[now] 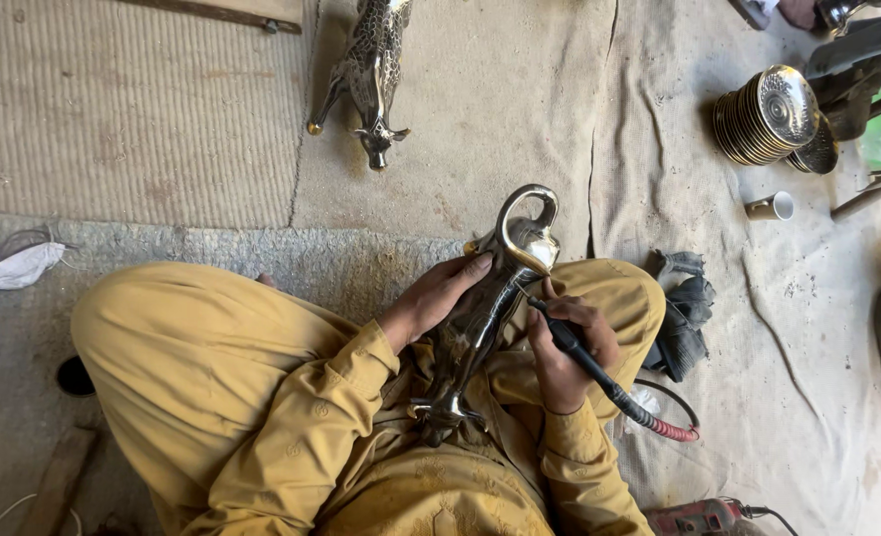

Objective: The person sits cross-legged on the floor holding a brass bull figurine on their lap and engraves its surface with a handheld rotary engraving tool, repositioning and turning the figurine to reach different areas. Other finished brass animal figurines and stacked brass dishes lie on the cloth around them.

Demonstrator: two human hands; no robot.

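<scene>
In our lap, our left hand (431, 298) grasps a shiny metal animal figure (485, 308); our right hand (565, 352) grips a black engraving tool (599, 372) against it. Far right, a small cup (770, 206) lies beside stacked brass plates (763, 117).

Dark rag (684, 308) crowds right; mat (520, 109) ahead open.

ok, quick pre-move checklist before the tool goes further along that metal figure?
1. Left hand steadying the figure: ok, fingers on its upper body.
2. Right hand gripping the tool: ok, pen-style.
3. Tip on the figure: looks ok, at the neck area; exact contact cannot tell.
4. Figure supported: ok, lying across the lap.
5. Tool cable free: ok, loops beside the right knee.
6. Tool running: cannot tell.
</scene>
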